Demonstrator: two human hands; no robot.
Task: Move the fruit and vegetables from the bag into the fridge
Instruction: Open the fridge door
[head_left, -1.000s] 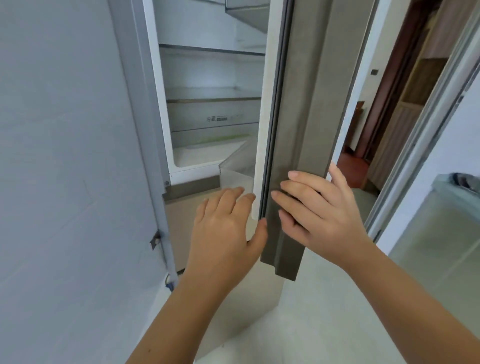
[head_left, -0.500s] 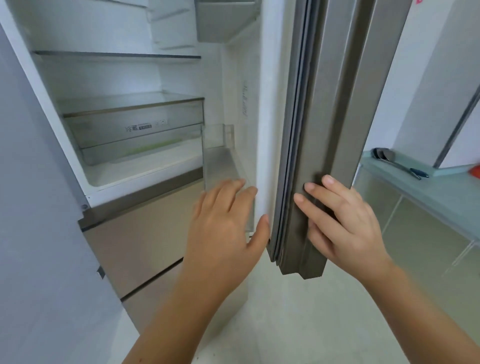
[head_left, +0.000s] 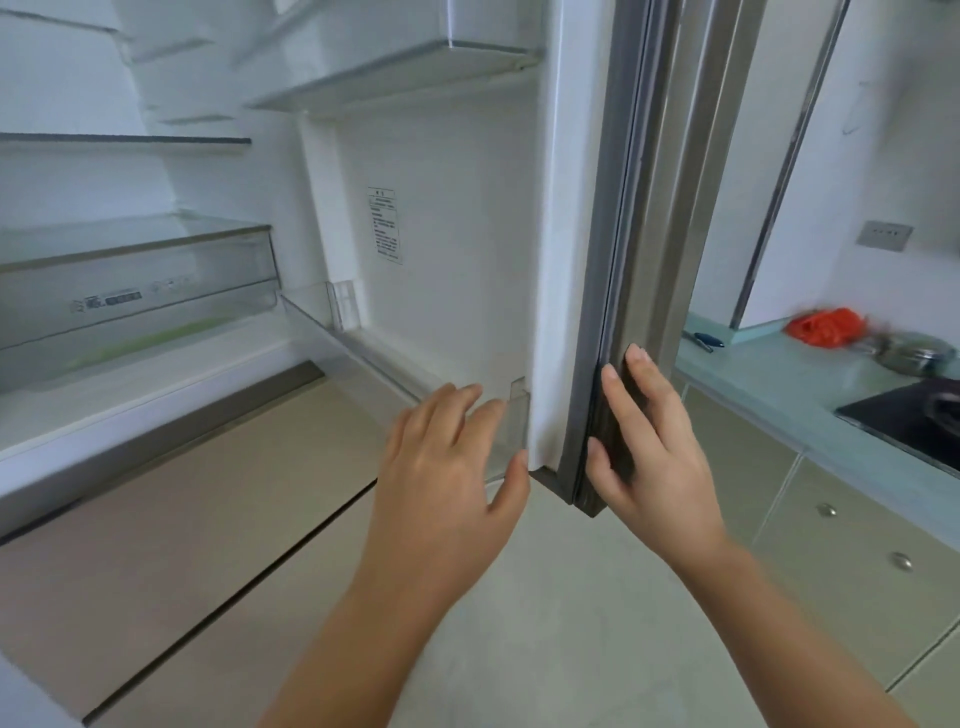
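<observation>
The red bag (head_left: 826, 326) is seen at the right edge of the frame, on the counter (head_left: 769, 384), well apart from both hands; it is blurred and what it holds cannot be made out. It is judged to be thin, soft plastic, light and limp, with loose produce that may bruise or roll, so it is best taken by the gathered top with the underside supported. A steel pot (head_left: 914, 353) lies just beside it, and a dark hob (head_left: 909, 415) is set into the counter lower right. The fridge (head_left: 67, 176) fills the left and centre, with its door (head_left: 649, 208) swung open. The right hand (head_left: 657, 441) is laid on the door's dark outer edge with straight, slightly spread fingers; nothing is pinched. The left hand (head_left: 447, 467) is held open, fingers spread, at the clear end of the lower door bin (head_left: 374, 353), with the thumb near the door's bottom corner; whether the bin is touched cannot be told. Nothing is seen in that bin, in the upper bin (head_left: 395, 73), or on the glass shelf (head_left: 124, 139) at upper left. A drawer (head_left: 135, 301) at centre left is shut; a green streak shows through its front, but what it is cannot be told. The drawer is judged a likely place for the produce.
</observation>
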